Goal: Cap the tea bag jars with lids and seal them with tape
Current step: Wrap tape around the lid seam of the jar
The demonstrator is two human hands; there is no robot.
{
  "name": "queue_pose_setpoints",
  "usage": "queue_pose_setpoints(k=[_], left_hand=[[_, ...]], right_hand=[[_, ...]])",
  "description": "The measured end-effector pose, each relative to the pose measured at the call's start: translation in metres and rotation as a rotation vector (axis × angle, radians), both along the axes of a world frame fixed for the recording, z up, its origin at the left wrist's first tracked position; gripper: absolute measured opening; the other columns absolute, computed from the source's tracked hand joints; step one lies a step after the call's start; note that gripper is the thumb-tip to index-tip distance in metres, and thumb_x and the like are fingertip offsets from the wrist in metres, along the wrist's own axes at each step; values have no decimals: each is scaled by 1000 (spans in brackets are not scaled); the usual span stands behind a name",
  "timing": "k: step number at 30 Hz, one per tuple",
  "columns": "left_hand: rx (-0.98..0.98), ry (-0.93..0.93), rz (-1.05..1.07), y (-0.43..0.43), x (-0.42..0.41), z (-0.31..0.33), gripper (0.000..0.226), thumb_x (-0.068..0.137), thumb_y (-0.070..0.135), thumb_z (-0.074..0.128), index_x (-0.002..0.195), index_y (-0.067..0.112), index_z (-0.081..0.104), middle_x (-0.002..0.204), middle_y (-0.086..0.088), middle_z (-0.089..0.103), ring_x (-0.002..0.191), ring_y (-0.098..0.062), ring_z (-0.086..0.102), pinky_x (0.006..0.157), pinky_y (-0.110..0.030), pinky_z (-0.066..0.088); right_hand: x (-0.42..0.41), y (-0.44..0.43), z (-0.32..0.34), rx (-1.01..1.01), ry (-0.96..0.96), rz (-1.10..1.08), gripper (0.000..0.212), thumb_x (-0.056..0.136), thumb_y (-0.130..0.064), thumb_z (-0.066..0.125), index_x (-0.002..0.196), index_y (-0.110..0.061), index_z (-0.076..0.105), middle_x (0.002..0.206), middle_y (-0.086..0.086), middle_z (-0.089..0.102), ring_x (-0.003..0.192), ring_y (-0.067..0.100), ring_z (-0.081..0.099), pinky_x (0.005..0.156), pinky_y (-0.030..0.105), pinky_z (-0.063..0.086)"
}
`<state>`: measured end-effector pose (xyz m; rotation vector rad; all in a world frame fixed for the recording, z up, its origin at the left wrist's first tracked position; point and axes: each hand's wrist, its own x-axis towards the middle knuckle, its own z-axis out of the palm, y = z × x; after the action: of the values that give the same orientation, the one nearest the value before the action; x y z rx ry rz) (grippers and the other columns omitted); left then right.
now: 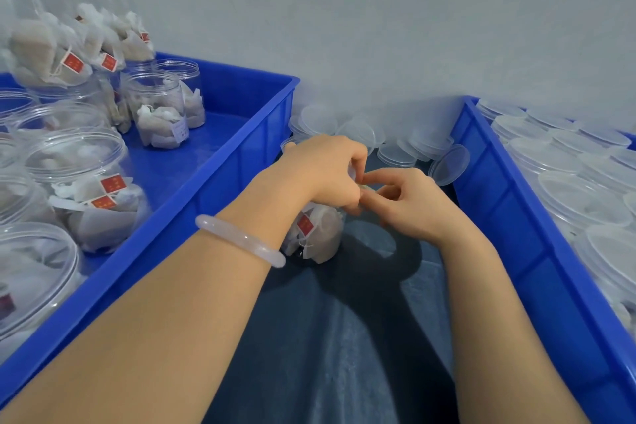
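Note:
A clear jar of tea bags with a red tag stands on the dark cloth between two blue bins. My left hand grips its lidded top from above, fingers curled round the rim. My right hand is right beside it, thumb and forefinger pinching something small and pale at the lid's edge, likely tape; the piece is too small to make out. Most of the lid is hidden under my left hand.
The left blue bin holds several open jars of tea bags. The right blue bin is full of capped jars. Loose clear lids lie piled against the grey wall behind my hands.

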<state>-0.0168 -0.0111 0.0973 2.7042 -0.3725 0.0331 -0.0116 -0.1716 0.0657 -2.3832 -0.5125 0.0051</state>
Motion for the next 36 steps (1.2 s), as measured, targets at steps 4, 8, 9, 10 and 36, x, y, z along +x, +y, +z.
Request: queue_pose_setpoints(k=[4,8,9,10,36], left_hand=[[-22,5,63,-6,3,2,26,61,21,77,72,27,54,78,14,56,74,-6,47,87,-43,35],[6,38,98,-11,7,5,20,62,15,69,70,23,53,83,7,62,84,-16,53,84,-43,32],[5,43,104,-12,8,5,18,62,14,67,69,22,52,85,6,63,86,-18,54,81,-42,31],[5,45,108,-14,9,6,17,62,13,66,69,22,52,86,6,64,86,-19,54,79,-40,29],[20,41,62,-13,21,2,29,65,35,80,70,27,52,84,13,58,78,-9,45,79,-39,30]], right_hand=[[-1,2,0,14,44,14,22,87,-40,54,104,-42,67,72,-1,70,58,7,54,72,34,53],[-6,5,0,-8,17,18,30,88,-34,45,72,-52,65,81,10,67,60,10,51,65,32,49],[-8,6,0,-18,2,3,33,88,-33,43,71,-50,64,83,12,66,59,9,49,62,31,47],[-10,7,-1,-26,-10,-20,33,89,-31,41,72,-48,64,83,12,65,56,8,47,59,30,45],[4,-12,-11,27,126,-119,68,77,-65,49,136,-31,51,78,-14,48,81,11,44,80,33,45]])
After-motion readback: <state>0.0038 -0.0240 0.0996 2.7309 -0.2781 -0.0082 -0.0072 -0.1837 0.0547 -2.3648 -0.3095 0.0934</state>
